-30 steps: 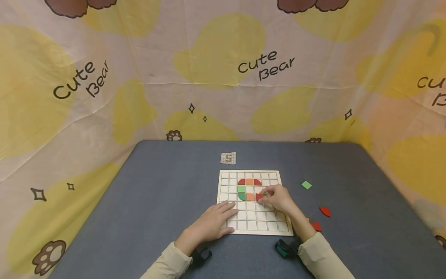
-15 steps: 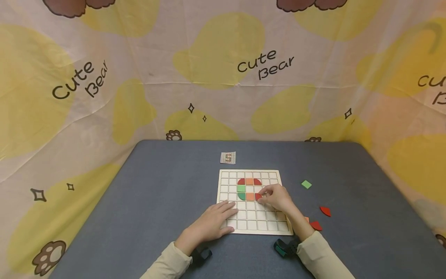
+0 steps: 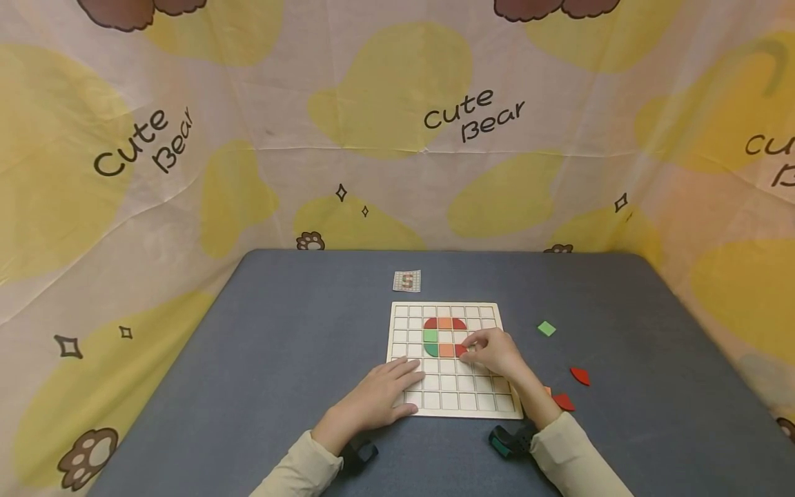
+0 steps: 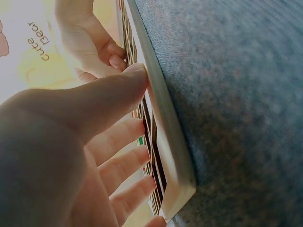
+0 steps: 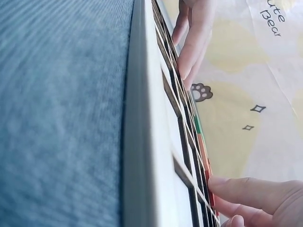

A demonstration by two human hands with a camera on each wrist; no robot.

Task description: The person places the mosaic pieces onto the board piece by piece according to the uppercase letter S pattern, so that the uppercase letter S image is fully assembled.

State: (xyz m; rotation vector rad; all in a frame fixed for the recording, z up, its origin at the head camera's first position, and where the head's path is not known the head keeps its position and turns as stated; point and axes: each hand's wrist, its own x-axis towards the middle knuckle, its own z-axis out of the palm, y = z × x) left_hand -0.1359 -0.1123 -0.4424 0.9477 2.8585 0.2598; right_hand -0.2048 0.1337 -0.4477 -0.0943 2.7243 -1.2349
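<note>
Seating red piece (image 3: 459, 351) in board (image 3: 450, 384), apparently; right hand (image 3: 493, 351) pinches it, left hand (image 3: 377, 395) rests fingers extended; next likely needs pressing flush

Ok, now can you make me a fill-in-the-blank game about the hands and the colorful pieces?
1. The right hand touches a flat ____ piece on the pale square gridded board.
2. The left hand lies at the board's near ____ corner.
3. The top row of pieces has a flat orange square between ____ red rounded pieces.
4. A loose light green four-sided piece lies on the dark blue-grey tabletop, to the board's ____.

Missing words: red; left; two; right.
</note>
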